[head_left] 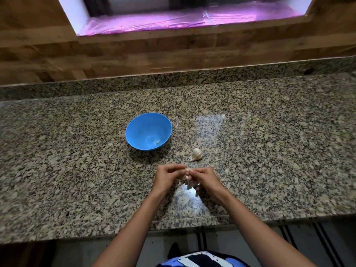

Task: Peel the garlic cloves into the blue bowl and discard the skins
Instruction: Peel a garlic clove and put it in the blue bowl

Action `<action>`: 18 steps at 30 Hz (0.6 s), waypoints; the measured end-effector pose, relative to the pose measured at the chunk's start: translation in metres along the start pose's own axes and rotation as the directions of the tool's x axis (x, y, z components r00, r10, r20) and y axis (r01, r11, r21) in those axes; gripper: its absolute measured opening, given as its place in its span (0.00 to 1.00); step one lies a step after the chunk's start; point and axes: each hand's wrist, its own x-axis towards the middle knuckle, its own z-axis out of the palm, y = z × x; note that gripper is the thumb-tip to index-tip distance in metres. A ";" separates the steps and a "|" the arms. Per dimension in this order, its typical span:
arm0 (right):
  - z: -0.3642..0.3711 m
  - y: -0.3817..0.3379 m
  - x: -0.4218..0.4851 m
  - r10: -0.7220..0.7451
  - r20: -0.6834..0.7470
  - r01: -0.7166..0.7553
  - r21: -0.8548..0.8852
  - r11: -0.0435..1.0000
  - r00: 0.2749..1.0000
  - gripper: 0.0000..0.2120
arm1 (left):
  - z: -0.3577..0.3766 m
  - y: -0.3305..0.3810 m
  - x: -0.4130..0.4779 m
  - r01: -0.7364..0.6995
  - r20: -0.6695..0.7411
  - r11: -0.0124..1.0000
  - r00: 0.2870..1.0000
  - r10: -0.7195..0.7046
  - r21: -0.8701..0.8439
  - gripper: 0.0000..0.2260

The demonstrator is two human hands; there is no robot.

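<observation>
White papery garlic clove (187,171) sits pinched between left hand (167,175) and right hand (204,176), each grip clamped on it for peeling; round blue plastic bowl (134,124) waits beyond, skins (190,185) dangling beneath.

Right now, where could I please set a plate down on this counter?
Bare counter lies left of the blue bowl and right of the garlic bulb. Crowded: front middle, where left hand and right hand peel garlic.

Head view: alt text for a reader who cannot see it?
The left hand and right hand pinch a garlic clove above a granite counter, loose skins below. A garlic bulb lies just beyond; a blue bowl stands farther left.
</observation>
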 end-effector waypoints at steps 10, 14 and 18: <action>-0.002 -0.001 -0.007 0.212 -0.158 -0.175 0.222 0.959 0.964 0.06 | -0.036 -0.015 0.003 -0.020 -0.337 0.920 0.927 0.164 0.393 0.07; -0.010 0.004 -0.011 0.178 -0.263 -0.137 0.167 0.976 0.948 0.04 | -0.051 -0.023 0.006 -0.032 -0.281 0.788 0.924 0.257 0.615 0.09; -0.012 0.009 -0.012 0.176 -0.317 -0.131 0.157 0.979 0.932 0.05 | -0.024 -0.015 -0.005 -0.218 -0.040 0.694 0.941 0.336 0.686 0.14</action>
